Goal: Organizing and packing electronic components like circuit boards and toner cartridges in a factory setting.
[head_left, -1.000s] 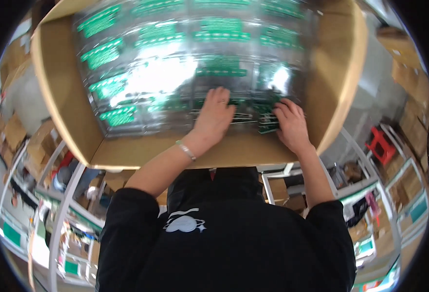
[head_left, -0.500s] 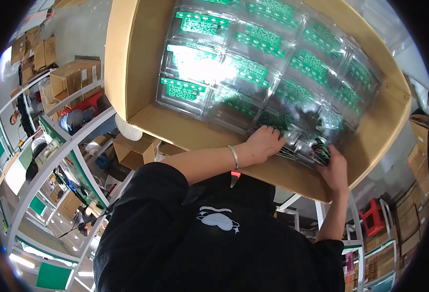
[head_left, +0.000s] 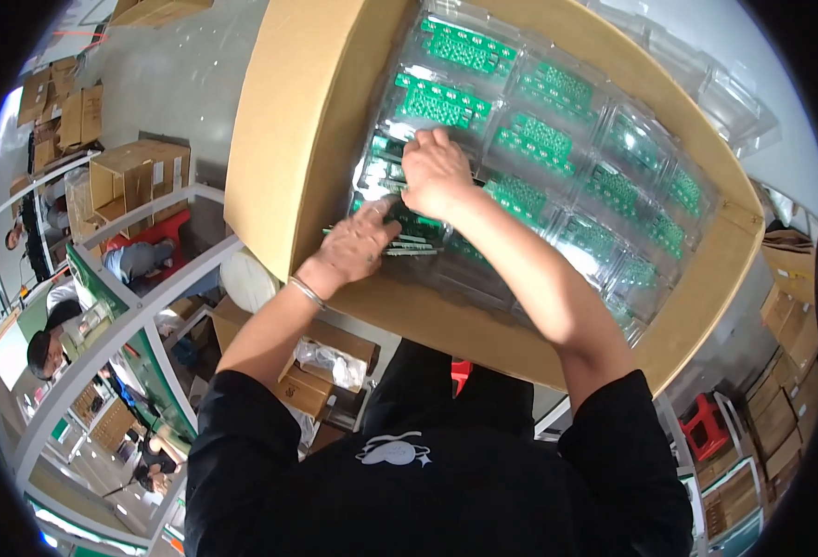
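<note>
A clear plastic tray (head_left: 506, 107) with rows of green circuit boards (head_left: 469, 46) lies inside a large cardboard box (head_left: 283, 121). At its near left corner, my left hand (head_left: 358, 249) bends its fingers over the tray's edge, thumb apart. Just beyond it, my right hand (head_left: 437, 172) reaches across from the right, its fingers curled down onto the tray; their tips are partly hidden. Between and below the hands, several boards (head_left: 413, 246) show edge-on in a dark gap. Glare blurs part of the plastic.
More clear plastic trays (head_left: 729, 97) lie beyond the box's far right side. A metal frame (head_left: 149, 297) and seated people are at the left. Cardboard boxes (head_left: 140, 176) stand on the floor, and a red stool (head_left: 706, 425) is at the right.
Both hands have moved from the box's near right corner to the near left part of the tray. The right arm now crosses over the tray. The box appears shifted in view.
</note>
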{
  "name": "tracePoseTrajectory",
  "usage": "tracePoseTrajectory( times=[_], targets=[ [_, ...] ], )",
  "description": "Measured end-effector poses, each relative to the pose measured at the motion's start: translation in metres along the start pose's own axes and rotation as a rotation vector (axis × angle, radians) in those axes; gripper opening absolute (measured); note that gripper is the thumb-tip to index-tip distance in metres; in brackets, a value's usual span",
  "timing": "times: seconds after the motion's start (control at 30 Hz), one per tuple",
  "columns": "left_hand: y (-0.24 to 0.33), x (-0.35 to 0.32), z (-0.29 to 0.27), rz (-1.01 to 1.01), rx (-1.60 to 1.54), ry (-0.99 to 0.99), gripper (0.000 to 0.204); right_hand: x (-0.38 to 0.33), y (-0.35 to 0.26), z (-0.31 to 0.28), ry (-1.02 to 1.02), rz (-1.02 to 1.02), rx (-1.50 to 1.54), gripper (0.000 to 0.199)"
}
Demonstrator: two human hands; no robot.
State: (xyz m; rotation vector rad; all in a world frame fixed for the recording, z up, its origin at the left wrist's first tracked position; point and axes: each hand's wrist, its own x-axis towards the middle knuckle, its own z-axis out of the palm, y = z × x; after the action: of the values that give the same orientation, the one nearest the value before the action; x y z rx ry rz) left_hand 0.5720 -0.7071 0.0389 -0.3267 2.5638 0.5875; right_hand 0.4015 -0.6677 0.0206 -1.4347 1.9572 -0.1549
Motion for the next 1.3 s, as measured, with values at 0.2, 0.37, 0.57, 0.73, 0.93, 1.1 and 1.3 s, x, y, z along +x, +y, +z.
tracePoseTrajectory(
  times=[0.2,0.37,0.57,0.73,0.93,1.1,1.3],
  targets=[
    [0.006,-0.003,0.027,0.004,-0.042,0.104,0.035,-0.009,-0.006,0.027,0.155,-0.072,0.027,0.051],
    [0.009,0.0,0.036,-0.06,-0.081,0.061,0.037,-0.005,-0.002,0.019,-0.08,0.081,0.268,0.06],
    [-0.001,0.001,0.034,-0.006,-0.08,0.002,0.03,0.021,0.015,-0.043,0.172,0.055,0.09,0.047],
    [0.0,0.002,0.027,-0.027,-0.149,-0.024,0.039,0.05,0.051,-0.029,0.164,0.007,-0.002,0.05],
    [-0.016,-0.017,-0.003,-0.023,-0.422,-0.01,0.057,0.045,0.027,-0.042,0.042,0.091,0.209,0.065],
    [-0.021,-0.042,-0.015,0.022,-0.736,0.119,0.049,0.081,0.083,-0.06,0.289,-0.377,0.1,0.073],
    [0.009,-0.038,-0.023,-0.038,-0.974,0.122,0.043,0.102,0.144,-0.07,0.372,-0.343,0.085,0.058]
  ],
)
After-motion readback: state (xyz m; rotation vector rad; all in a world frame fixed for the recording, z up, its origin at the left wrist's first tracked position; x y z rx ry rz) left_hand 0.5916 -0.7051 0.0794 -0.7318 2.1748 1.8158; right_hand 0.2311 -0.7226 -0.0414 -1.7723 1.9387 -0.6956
